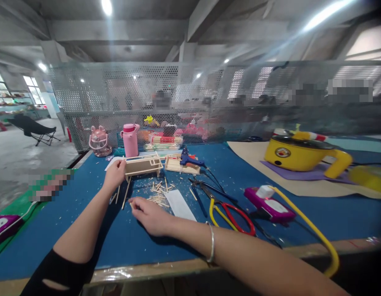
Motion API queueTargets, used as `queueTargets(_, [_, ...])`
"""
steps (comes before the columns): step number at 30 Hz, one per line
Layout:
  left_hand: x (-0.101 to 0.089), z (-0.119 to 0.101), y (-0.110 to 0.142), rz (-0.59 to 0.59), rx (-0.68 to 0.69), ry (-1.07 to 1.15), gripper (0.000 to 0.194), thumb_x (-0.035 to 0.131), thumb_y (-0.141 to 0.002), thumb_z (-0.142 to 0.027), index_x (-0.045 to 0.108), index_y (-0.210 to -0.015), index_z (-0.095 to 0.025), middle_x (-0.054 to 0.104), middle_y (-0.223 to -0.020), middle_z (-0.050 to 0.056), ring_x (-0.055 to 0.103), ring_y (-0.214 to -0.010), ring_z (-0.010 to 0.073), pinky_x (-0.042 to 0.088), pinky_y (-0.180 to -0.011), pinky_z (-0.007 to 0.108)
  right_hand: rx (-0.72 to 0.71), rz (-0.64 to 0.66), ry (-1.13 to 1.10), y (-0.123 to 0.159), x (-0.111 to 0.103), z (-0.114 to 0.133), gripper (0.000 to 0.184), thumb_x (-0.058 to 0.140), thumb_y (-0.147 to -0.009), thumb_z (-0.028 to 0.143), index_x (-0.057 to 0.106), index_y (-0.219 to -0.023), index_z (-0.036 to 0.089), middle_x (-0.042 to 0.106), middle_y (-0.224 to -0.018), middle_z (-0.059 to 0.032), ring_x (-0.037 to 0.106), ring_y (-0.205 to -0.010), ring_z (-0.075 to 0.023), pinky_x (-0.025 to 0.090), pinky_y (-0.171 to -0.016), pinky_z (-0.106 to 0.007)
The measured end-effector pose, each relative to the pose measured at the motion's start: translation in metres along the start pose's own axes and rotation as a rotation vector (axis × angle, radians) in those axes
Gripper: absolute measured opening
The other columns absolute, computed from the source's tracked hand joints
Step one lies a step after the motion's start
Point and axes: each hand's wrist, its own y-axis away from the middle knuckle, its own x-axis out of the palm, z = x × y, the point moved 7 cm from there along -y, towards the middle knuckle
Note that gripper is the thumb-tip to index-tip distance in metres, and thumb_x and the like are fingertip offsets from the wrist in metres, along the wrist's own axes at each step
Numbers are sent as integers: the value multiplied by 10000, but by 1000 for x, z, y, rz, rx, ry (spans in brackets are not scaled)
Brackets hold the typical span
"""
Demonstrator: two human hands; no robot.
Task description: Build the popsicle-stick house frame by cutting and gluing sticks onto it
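Observation:
My left hand (115, 173) is closed on the near left end of a small wooden-stick model (143, 166), a boxy frame with short legs and thin rails. Loose sticks (125, 193) lean or lie below it. Lower down and to the right, my right hand (148, 214) has its fingers pinched together just above the blue table; whatever they hold is too small to make out. Short cut stick pieces (159, 199) lie scattered beyond its knuckles, beside a white paper strip (180, 205). Behind them, a blue glue gun (190, 160) rests on a second stick piece (174, 164).
Pliers (208, 191) and red-and-yellow-handled scissors (238, 218) lie right of the paper. A purple power strip (270, 205) with a yellow cord and a yellow electric pot (296, 152) stand farther right. A pink bottle (130, 139) and a clear pink jug (99, 142) line the back.

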Motion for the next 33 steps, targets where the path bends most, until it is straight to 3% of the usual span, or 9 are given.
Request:
queueTargets(4, [2,-10,10,-39,69,-25,349,329,-821,-455,551,-804,-186,566,-579,4,541,-502,158,393,-517,253,-43,13,168,5,2,-15,84,409,-820,136,470,-778,177,515,-1193,-121,466,-1089,-195,342,-913,-326])
queueTargets(9, [4,-37,33,-87,247,-56,343,302,-850,-438,531,-830,-184,578,-693,24,538,-601,155,384,-552,243,66,-94,320,7,-34,-51,103,397,-829,140,487,-785,164,589,-938,-104,509,-894,-187,373,-810,-328])
queueTargets(16, [0,-43,44,-180,281,39,329,296,-867,-422,518,-903,-183,554,-716,10,513,-573,130,394,-532,230,101,-403,59,27,-84,-53,148,337,-875,258,458,-821,191,536,-774,-3,472,-721,-137,361,-686,-258])
queueTargets(18, [-4,-38,42,-236,254,85,326,296,-870,-423,512,-906,-181,544,-719,5,508,-570,118,402,-533,224,113,-379,73,29,-78,-47,155,331,-876,255,464,-833,188,551,-797,-16,487,-736,-143,369,-689,-262])
queueTargets(23, [-12,-34,40,-332,232,117,302,302,-876,-408,500,-885,-179,545,-742,8,517,-630,115,422,-587,224,-84,51,226,21,-14,-22,151,372,-855,209,516,-875,166,576,-1097,-106,525,-961,-182,383,-843,-305])
queueTargets(25, [-10,-35,41,-311,243,125,298,299,-878,-408,494,-881,-182,537,-727,2,515,-628,116,419,-588,225,-107,83,298,13,-1,-23,181,371,-858,207,533,-911,149,567,-1139,-134,518,-1015,-201,371,-887,-326])
queueTargets(27, [-7,-37,44,-276,262,130,294,300,-877,-411,491,-879,-187,534,-733,0,514,-628,116,416,-588,226,-43,39,353,1,-3,-35,204,366,-856,187,541,-944,128,569,-1137,-157,519,-1032,-212,372,-890,-334])
queueTargets(33, [-2,-45,54,-189,327,112,283,314,-872,-393,504,-885,-184,539,-722,5,513,-635,128,410,-609,234,174,-65,393,-21,-42,-80,222,375,-853,144,520,-1017,101,593,-1065,-153,548,-967,-188,389,-820,-289])
